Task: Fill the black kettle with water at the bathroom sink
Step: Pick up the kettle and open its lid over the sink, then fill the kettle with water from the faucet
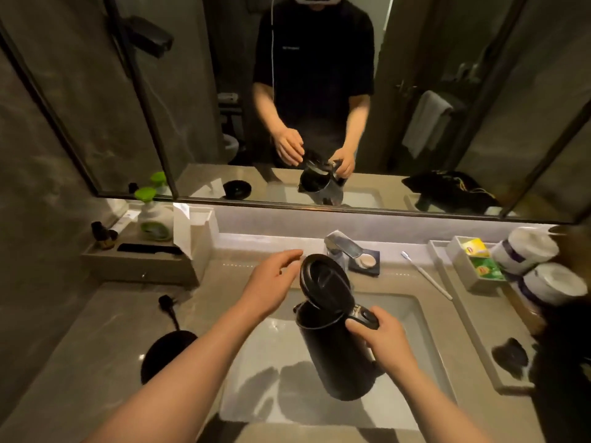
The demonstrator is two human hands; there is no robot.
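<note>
The black kettle (335, 346) hangs tilted over the white sink basin (412, 353), its lid (324, 278) flipped open and standing up. My right hand (380, 338) grips the kettle's handle from the right. My left hand (271, 281) hovers open just left of the raised lid, fingers spread, not holding anything. The chrome faucet (343, 246) stands behind the lid at the back of the basin. No water is visibly running.
The kettle's black base (164, 353) with its cord lies on the counter at left. A soap dish (366, 260) and a toothbrush (425, 274) lie right of the faucet. A tray with tea bags (479, 259) and rolled towels (531, 251) is at the right. A soap bottle (153, 219) stands at the back left. A mirror is above.
</note>
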